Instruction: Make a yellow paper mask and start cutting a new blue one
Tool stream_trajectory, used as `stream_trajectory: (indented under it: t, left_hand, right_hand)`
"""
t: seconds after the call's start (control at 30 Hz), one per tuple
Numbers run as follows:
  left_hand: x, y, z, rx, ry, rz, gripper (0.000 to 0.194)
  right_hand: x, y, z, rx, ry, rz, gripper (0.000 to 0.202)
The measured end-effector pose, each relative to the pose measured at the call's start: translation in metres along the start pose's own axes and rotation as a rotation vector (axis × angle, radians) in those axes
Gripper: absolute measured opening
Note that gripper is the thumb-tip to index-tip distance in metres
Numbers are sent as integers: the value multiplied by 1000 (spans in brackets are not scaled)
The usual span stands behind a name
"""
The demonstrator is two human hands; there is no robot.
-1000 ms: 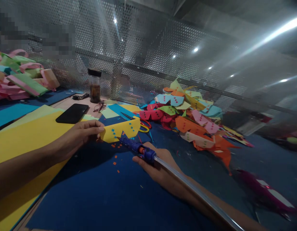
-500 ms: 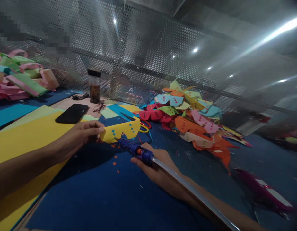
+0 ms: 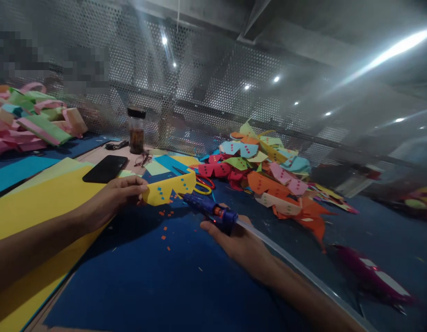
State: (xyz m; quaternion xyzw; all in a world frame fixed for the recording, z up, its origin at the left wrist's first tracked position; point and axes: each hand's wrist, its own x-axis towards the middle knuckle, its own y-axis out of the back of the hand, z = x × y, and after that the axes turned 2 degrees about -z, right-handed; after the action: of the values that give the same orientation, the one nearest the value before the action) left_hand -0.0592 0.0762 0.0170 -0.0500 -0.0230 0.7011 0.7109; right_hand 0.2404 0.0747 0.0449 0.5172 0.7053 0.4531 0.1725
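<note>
A yellow paper cutout (image 3: pixel 156 192) with small blue squares on it hangs from my left hand (image 3: pixel 112 200), its left end pinched between thumb and fingers. My right hand (image 3: pixel 239 242) is wrapped round a blue glue gun (image 3: pixel 209 207), with a long clear glue stick (image 3: pixel 279 251) running out of its back. The gun's nozzle is close to the cutout's lower edge, right of the middle; whether they touch I cannot tell. Small orange squares (image 3: pixel 164 237) lie scattered below on the dark blue sheet (image 3: pixel 137 286). Scissors with red and yellow handles (image 3: pixel 203 186) lie behind the cutout.
Yellow sheets (image 3: pixel 36 216) and a black phone (image 3: pixel 105 168) lie at the left, with a lidded jar (image 3: pixel 136 133) behind. Colourful paper cutouts (image 3: pixel 265 173) are heaped at the back right. A purple object (image 3: pixel 375 274) lies far right, folded paper pieces (image 3: pixel 36 117) far left.
My right hand has moved the glue gun to the right, its nozzle shifting from the cutout's left half to right of the middle. The cutout has moved slightly left. The camera view has tilted up slightly.
</note>
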Motion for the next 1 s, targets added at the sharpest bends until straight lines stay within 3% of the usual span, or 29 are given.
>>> stream_trajectory:
  t: [0.2,0.33,0.43,0.6,0.8,1.0]
  left_hand:
    - [1,-1,1,-31,-51,0,26]
    - [-1,-3,3,16,-80,17,27]
    - [-2,-2,3,78,-113,23,27]
    - [0,3,1,177,-166,25,29]
    - [-3,2,2,247,-210,18,27]
    - [-2,2,2,276,-220,18,26]
  right_hand:
    - [-4,15,23,48,-164,37,45]
    - [-6,22,49,-156,-76,163,39]
    - [-2,24,61,-344,-66,167,34]
    - [2,19,61,-454,-48,135,32]
    - [-4,16,55,-431,41,76,29]
    - [-5,17,53,-397,35,78,30]
